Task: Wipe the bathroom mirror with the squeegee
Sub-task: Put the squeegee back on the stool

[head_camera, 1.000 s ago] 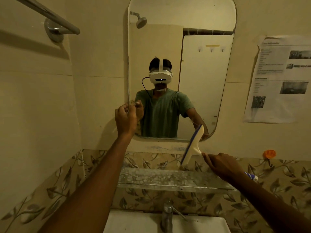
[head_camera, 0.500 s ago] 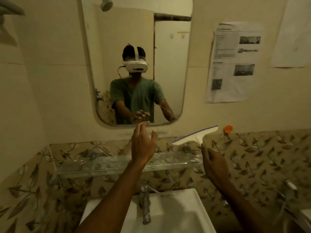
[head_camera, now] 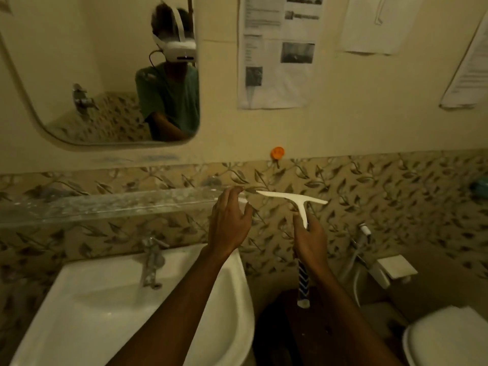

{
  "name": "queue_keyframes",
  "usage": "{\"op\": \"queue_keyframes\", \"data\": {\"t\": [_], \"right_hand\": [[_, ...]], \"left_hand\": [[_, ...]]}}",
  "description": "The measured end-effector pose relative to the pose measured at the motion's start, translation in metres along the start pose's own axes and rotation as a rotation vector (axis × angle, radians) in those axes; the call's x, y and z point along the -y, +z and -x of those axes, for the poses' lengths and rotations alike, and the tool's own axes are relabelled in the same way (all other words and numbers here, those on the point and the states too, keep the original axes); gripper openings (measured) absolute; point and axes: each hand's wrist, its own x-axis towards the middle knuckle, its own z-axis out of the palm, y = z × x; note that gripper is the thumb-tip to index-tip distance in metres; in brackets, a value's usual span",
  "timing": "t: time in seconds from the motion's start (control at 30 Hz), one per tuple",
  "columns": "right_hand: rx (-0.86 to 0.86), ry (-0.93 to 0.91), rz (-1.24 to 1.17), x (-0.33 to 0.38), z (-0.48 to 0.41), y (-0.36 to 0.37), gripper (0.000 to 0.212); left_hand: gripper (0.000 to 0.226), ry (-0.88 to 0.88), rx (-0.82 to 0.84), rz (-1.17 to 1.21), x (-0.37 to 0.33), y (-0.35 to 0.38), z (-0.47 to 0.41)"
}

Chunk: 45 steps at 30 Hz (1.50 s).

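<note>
Right hand (head_camera: 310, 240) wrapped round squeegee (head_camera: 295, 204) stem, fingers closed on it, striped grip end hanging below wrist — blade level, facing away, well clear of glass. Left hand (head_camera: 229, 223) at 9 o'clock of blade, fingers spread, holding nothing, tips just beside blade end; probably about to steady or re-grip. Mirror (head_camera: 105, 75) far off at 10 o'clock, above glass shelf (head_camera: 105, 204) and sink (head_camera: 92, 313). Wiping not under way now.

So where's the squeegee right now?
The squeegee is held by the right hand, low and right of the mirror, beside the open left hand.
</note>
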Motion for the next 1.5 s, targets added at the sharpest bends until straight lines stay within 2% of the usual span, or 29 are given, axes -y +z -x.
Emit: {"op": "queue_keyframes", "data": {"t": [0.13,0.33,0.6,0.7,0.87,0.93,1.07,1.27,1.4,1.5], "right_hand": [[-0.028,0.052,0.044,-0.04,-0.001,-0.036,0.026],[-0.014,0.152,0.087,-0.108,-0.01,-0.078,0.013],[0.005,0.231,0.216,-0.193,-0.035,-0.118,0.017],[0.019,0.292,0.28,-0.232,-0.04,-0.133,0.031],[0.132,0.292,0.384,-0.301,-0.051,-0.153,0.029],[0.172,0.317,0.411,-0.331,-0.055,-0.156,0.03],[0.381,0.447,0.402,-0.393,-0.068,-0.15,0.041],[0.488,0.567,0.484,-0.48,-0.08,-0.115,0.055],[0.466,0.427,0.562,-0.518,-0.062,-0.099,0.051],[0.504,0.476,0.567,-0.54,-0.059,-0.092,0.052]], "left_hand": [[0.04,-0.019,0.068,0.021,-0.013,0.045,0.023],[0.048,-0.148,0.162,0.078,-0.009,0.122,0.06],[0.048,-0.266,0.25,0.059,-0.001,0.225,0.086],[0.051,-0.317,0.307,-0.003,0.002,0.255,0.106],[0.05,-0.418,0.36,-0.074,0.0,0.309,0.147],[0.045,-0.441,0.37,-0.059,0.001,0.332,0.162],[0.043,-0.486,0.414,-0.141,0.015,0.38,0.186],[0.05,-0.581,0.471,-0.199,0.06,0.44,0.221],[0.047,-0.572,0.505,-0.24,0.085,0.47,0.24],[0.044,-0.55,0.491,-0.281,0.097,0.483,0.248]]}}
